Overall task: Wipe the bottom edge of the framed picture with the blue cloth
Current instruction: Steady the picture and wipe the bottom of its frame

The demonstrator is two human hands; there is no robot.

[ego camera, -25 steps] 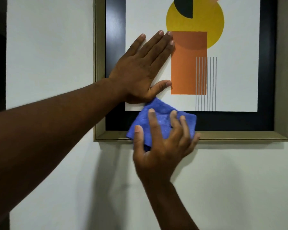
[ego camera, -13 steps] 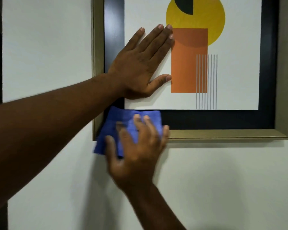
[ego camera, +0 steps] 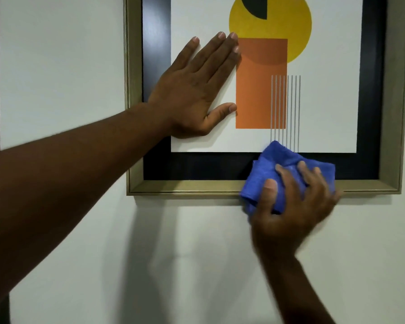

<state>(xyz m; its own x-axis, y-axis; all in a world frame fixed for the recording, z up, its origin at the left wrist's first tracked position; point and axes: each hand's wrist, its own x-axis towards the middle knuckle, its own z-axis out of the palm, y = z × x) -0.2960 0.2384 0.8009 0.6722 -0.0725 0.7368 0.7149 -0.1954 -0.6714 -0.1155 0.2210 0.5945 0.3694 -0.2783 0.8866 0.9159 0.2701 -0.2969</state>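
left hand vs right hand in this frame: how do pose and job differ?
The left hand lies flat and open, fingers spread, on the framed picture; the right hand curls around the blue cloth. The left hand holds nothing; the right hand presses the cloth onto the bottom frame edge. The left hand looks sharp; the right hand is motion-blurred. Both touch the same picture.

Crumpled blue cloth [ego camera: 267,174] lies pressed under the right grip [ego camera: 290,206], covering the framed picture [ego camera: 173,187]'s gold bottom edge right of centre.
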